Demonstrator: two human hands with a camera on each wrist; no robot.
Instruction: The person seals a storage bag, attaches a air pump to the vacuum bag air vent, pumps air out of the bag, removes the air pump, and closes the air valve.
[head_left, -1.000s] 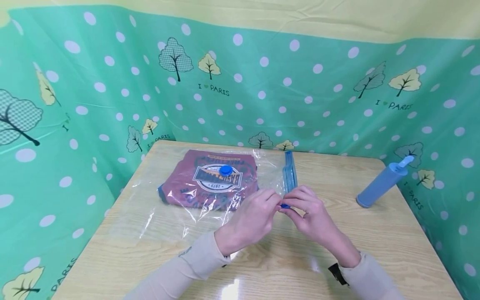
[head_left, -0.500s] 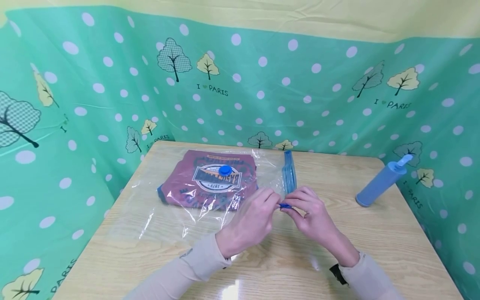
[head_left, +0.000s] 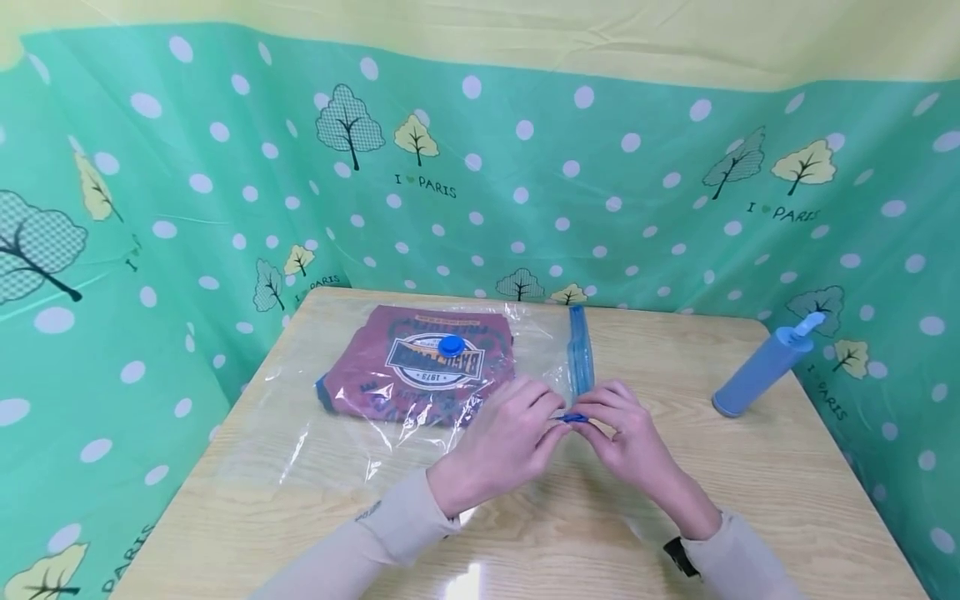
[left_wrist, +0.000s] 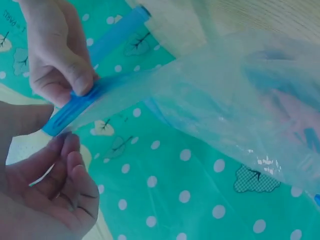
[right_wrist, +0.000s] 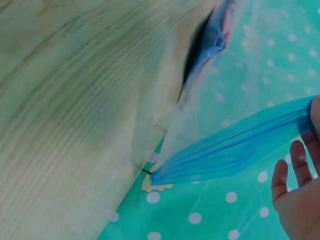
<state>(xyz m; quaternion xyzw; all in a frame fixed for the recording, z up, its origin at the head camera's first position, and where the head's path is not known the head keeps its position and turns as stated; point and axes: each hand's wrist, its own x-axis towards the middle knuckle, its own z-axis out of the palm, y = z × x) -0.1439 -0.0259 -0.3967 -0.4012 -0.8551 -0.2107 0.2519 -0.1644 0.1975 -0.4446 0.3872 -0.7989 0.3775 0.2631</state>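
Note:
A clear vacuum storage bag [head_left: 288, 417] lies on the table with a folded maroon garment [head_left: 360, 354] inside. Its round blue valve cap [head_left: 452, 346] sits over the garment's printed badge. Along the bag's right side runs a blue zip strip [head_left: 579, 350]. Both hands meet at the strip's near end. My left hand [head_left: 498, 433] pinches the tip between thumb and fingers. Close beside it, my right hand [head_left: 626, 429] pinches the strip with thumb and forefinger. In the right wrist view, the zip strip [right_wrist: 235, 145] stretches away from the right hand [right_wrist: 305, 195], whose other fingers stand loose.
A blue hand pump [head_left: 761, 371] stands tilted at the table's right side. The wooden table [head_left: 675, 350] is backed by a green dotted curtain [head_left: 480, 200] behind and at both sides.
My left thumb has come forward to the strip's end, now showing beside the fingers. The hands and the strip's near end have shifted slightly; the bag, garment and pump stay put.

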